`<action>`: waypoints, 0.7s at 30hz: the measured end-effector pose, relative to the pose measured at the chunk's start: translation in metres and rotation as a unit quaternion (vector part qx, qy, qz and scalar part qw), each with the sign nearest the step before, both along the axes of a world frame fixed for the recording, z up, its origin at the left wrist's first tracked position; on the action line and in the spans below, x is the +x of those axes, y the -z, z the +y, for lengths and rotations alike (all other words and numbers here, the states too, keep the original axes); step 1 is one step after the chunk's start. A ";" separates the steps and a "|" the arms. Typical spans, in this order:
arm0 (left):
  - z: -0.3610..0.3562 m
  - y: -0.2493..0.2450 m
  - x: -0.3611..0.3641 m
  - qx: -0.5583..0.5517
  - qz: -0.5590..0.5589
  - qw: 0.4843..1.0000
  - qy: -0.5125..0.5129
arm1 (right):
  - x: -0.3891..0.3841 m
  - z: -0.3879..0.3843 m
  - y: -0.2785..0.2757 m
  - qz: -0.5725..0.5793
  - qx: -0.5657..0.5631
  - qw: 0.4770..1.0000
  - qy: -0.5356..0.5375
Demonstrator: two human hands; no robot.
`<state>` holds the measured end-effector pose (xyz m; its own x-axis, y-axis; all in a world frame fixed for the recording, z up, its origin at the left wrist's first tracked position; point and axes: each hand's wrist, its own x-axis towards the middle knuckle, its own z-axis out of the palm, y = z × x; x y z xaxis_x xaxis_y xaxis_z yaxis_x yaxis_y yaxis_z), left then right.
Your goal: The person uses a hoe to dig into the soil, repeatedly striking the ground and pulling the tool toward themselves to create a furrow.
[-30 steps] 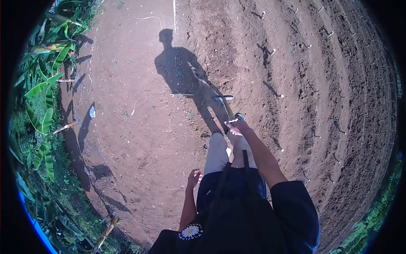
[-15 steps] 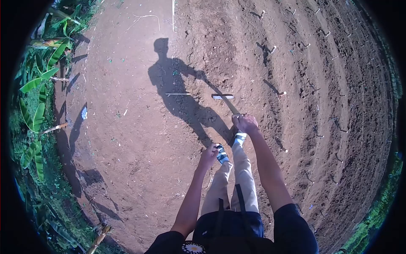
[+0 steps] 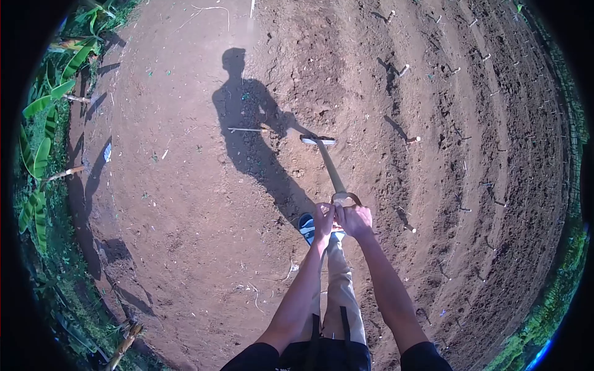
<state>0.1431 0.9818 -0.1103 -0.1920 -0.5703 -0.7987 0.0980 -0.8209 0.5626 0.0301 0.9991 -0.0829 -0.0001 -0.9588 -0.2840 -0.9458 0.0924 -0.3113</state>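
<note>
A long-handled tool runs from its flat head (image 3: 318,141) on the soil back toward my body, its pale handle (image 3: 330,167) slanting between. Near the handle's upper end, my right hand (image 3: 355,221) is closed round it, beside a dark curved piece. My left hand (image 3: 323,221) is closed too, right against my right hand; whatever its fingers hold is hidden. Both hands are above my feet, and one sandal (image 3: 306,227) shows to the left of them.
A thin stick (image 3: 245,129) lies in my shadow on the brown soil. Ridged rows with short stakes (image 3: 416,140) run along the right. Banana plants (image 3: 43,159) and a pale scrap (image 3: 107,153) are at the left.
My left hand has moved up and right to meet my right hand, which is lower and nearer my body. The handle now lies more upright in view, and my feet have shifted.
</note>
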 end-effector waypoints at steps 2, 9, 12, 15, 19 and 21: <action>0.019 0.022 0.009 -0.028 -0.003 1.000 0.008 | 0.008 0.028 0.016 0.039 -0.156 0.984 -0.077; 0.084 0.064 0.042 -0.024 -0.048 0.997 0.048 | 0.035 0.086 0.054 -0.071 0.101 0.992 0.009; 0.111 0.097 0.058 -0.025 -0.032 0.997 0.067 | 0.041 0.118 0.080 -0.088 0.063 0.994 -0.008; 0.125 0.120 0.067 0.004 -0.072 0.991 0.110 | 0.047 0.144 0.116 -0.134 0.105 0.985 0.023; 0.146 0.155 0.089 -0.093 -0.152 0.946 0.270 | 0.050 0.156 0.132 -0.166 0.130 0.977 0.027; 0.130 0.143 0.093 -0.088 -0.228 0.887 0.391 | 0.051 0.164 0.149 -0.160 0.232 0.959 -0.006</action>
<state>0.2363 1.1122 -0.2537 -0.2634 -0.5289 -0.8068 -0.7340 -0.4328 0.5234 0.0815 1.1628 -0.2318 0.1683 -0.7288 -0.6637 -0.8101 0.2813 -0.5143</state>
